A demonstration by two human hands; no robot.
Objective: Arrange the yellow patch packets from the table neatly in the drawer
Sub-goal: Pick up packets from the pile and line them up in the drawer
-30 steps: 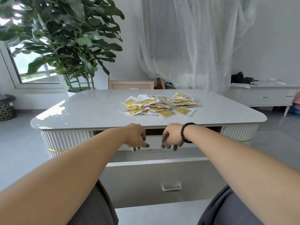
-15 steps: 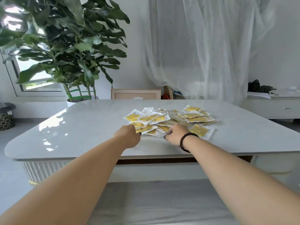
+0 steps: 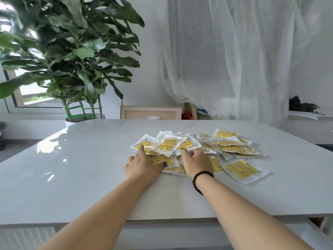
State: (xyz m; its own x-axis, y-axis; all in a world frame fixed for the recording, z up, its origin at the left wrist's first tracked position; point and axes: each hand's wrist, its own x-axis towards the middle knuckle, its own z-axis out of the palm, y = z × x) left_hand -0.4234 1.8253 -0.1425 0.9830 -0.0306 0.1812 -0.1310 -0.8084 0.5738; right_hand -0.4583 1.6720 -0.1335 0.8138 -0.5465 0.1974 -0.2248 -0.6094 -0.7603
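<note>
Heap of yellow patch packets spread over the centre and right of centre of the white table, overlapping one another, one packet lying loose at the lower right edge of the heap. Left hand flat on the near left side of the heap, palm down, fingers spread apart, index finger stretched up onto the leftmost packet, thumb lying across a packet toward the middle of the frame; gripping nothing. Right hand just to the right of it, resting on the near middle of the heap, fingers curled under with one fingertip touching a packet edge; impossible to tell whether anything is pinched beneath. Dark bead bracelet round the right wrist. Most of the heap beyond and to the right of both hands, a few packets tucked under them. Both forearms running in from the bottom of the frame. Leafy potted plant at upper left, sheer white curtain at upper right.
</note>
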